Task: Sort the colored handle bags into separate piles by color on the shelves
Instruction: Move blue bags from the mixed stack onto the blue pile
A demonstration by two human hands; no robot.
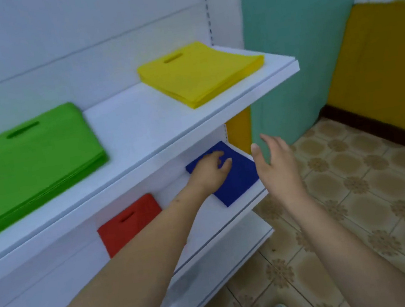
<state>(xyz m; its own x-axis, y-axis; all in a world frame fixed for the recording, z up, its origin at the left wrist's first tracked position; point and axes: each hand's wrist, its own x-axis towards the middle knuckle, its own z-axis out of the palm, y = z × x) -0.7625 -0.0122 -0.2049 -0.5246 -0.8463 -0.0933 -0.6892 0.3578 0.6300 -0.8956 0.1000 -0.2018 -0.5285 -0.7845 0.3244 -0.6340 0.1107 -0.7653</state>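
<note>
In the head view the left hand reaches in under the upper shelf and lies on top of the blue pile, which sits on the lower shelf at its right end. Its grip looks loosely curled, fingertips pressing down on the topmost bag; whether it has actually pinched a layer, I cannot tell. The right hand hovers just to the right of that grip, off the shelf's edge, fingers spread and relaxed, holding nothing and touching nothing.

To the left of the left grip and nearer the person, partly hidden behind the forearm, lies the red pile on the same lower shelf. Above the grip, on the upper shelf, the yellow pile sits near the right end, and the green pile lies well apart to the left.

These bags look like thin, soft, flat sheets stacked neatly, so each is probably very light and limp, and the layers likely slide over one another. A single bag would sag if lifted by one corner. The cut-out handle slot, plain on the green, yellow and red piles, seems the surest hold; otherwise squaring a stack calls for flat palms against its edges.
</note>
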